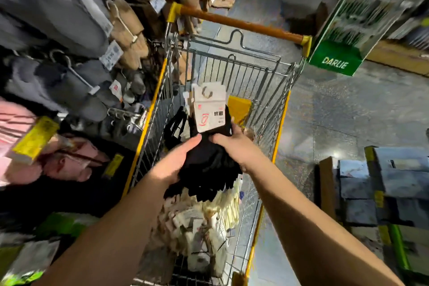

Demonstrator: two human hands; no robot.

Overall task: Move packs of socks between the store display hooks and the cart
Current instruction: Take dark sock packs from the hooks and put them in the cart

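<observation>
A bundle of black sock packs with white card headers hangs above the wire cart. My left hand grips the bundle from the left, thumb on top. From the right, my right hand holds the same bundle just under the top card. In the cart's basket below lie several cream and white sock packs and a black item. The display hooks stick out of the rack at left, near the cart's rim.
Slippers in grey, tan and pink hang on the rack at left with price tags. A green DARLIE box display stands at upper right. Blue cartons sit on the floor at right. The cart's orange handle is at the far end.
</observation>
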